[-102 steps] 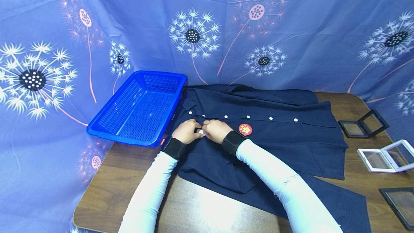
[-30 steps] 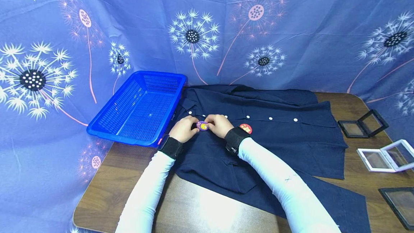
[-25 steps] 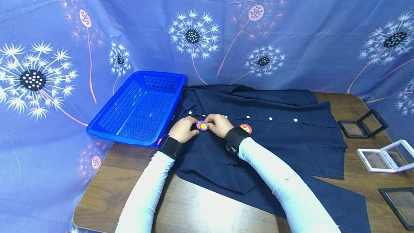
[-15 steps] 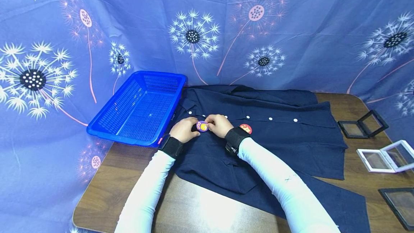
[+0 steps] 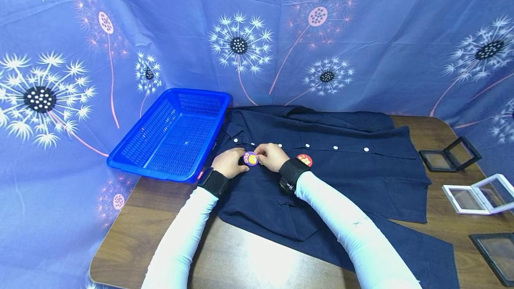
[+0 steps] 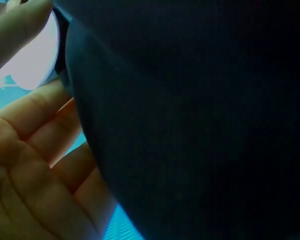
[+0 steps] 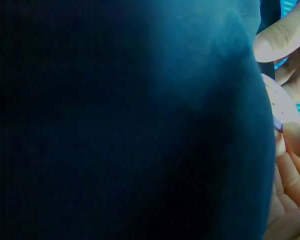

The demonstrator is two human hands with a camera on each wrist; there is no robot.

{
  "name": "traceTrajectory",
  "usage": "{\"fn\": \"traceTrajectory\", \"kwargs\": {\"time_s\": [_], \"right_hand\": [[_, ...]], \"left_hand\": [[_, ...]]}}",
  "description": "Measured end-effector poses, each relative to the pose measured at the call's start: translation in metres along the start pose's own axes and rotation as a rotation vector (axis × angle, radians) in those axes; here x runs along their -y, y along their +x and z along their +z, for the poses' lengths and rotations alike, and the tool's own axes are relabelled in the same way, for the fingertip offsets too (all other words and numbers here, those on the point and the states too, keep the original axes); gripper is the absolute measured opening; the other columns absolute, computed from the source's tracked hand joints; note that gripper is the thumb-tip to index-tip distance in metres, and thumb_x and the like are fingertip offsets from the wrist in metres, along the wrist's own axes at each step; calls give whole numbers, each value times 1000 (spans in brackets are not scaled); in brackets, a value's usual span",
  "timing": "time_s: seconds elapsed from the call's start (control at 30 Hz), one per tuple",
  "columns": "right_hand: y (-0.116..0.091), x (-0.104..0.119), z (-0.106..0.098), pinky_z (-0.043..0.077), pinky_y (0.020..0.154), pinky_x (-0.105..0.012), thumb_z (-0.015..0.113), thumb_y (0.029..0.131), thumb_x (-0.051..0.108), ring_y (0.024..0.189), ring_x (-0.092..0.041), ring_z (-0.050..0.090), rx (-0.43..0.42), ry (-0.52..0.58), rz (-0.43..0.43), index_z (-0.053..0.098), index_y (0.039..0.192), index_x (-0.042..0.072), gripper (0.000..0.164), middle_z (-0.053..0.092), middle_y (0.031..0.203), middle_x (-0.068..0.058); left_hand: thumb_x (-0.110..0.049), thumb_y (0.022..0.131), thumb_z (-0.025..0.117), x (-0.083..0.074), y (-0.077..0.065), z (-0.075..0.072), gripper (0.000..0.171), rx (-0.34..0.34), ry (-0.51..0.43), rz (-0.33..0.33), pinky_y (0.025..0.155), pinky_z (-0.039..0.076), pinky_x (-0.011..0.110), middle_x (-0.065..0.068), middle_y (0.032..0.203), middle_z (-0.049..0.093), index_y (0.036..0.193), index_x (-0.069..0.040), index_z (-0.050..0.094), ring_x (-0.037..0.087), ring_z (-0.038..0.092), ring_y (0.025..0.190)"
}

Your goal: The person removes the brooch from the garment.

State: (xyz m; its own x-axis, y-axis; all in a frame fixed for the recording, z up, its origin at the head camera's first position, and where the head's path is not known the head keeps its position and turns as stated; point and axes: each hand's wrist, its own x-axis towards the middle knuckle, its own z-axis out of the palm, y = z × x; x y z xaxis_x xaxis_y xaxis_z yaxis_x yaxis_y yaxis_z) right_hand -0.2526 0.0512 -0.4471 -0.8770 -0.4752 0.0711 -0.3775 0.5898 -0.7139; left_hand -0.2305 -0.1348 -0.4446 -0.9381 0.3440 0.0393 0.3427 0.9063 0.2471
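A round purple button badge [image 5: 250,158] with a yellow cartoon figure lies face up over the dark navy shirt [image 5: 353,177]. My right hand [image 5: 272,157] pinches its right edge between thumb and index finger. Around the badge's left side is my left hand [image 5: 229,163]; its index fingertip is close to the upper rim, and its thumb lies below, slightly apart. In the left wrist view the left fingers [image 6: 45,107] are loosely bent beside dark cloth. The right wrist view shows the right thumb [image 7: 297,141] at the pale badge [image 7: 280,102]. Whether the pin is in the cloth is hidden.
A red badge [image 5: 305,160] sits on the shirt to the right, below a row of white buttons [image 5: 335,147]. A blue plastic basket [image 5: 140,171] stands at the left. Along the right table edge are a black frame [image 5: 437,161], a white frame [image 5: 467,199] and another black frame [image 5: 498,253].
The badge's pale side showed among the fingers at first; now its purple face is up. My left thumb has moved slightly off the rim, while the right hand keeps its pinch.
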Motion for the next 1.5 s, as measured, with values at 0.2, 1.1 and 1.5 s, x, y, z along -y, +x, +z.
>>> {"fn": "traceTrajectory", "kwargs": {"time_s": [0.2, 1.1, 1.5], "right_hand": [[-1, 0, 0, 41, 56, -17, 61, 87, 1, 60, -5, 54, 6, 1, 12, 70, 93, 0, 10, 66, 71, -5], [-4, -1, -1, 49, 60, -16, 58, 88, -1, 63, -5, 60, 46, 65, 57, 70, 97, -3, 15, 71, 79, -10], [-10, -3, -8, 53, 61, -19, 58, 89, -1, 65, -10, 65, 27, 154, 61, 69, 98, -6, 15, 71, 81, -17]], "left_hand": [[-36, 78, 81, 0, -1, 3, 56, -12, 26, 3, 100, 49, 39, 7, 134, 63, 124, -8, 67, 24, 61, 123], [-43, 82, 77, 4, 2, 3, 63, 74, 43, -16, 106, 45, 42, 6, 145, 55, 132, -8, 62, 24, 52, 134], [-44, 82, 76, 3, 1, 2, 64, 86, 40, -27, 106, 45, 41, 5, 146, 54, 133, -8, 61, 23, 51, 135]]}}
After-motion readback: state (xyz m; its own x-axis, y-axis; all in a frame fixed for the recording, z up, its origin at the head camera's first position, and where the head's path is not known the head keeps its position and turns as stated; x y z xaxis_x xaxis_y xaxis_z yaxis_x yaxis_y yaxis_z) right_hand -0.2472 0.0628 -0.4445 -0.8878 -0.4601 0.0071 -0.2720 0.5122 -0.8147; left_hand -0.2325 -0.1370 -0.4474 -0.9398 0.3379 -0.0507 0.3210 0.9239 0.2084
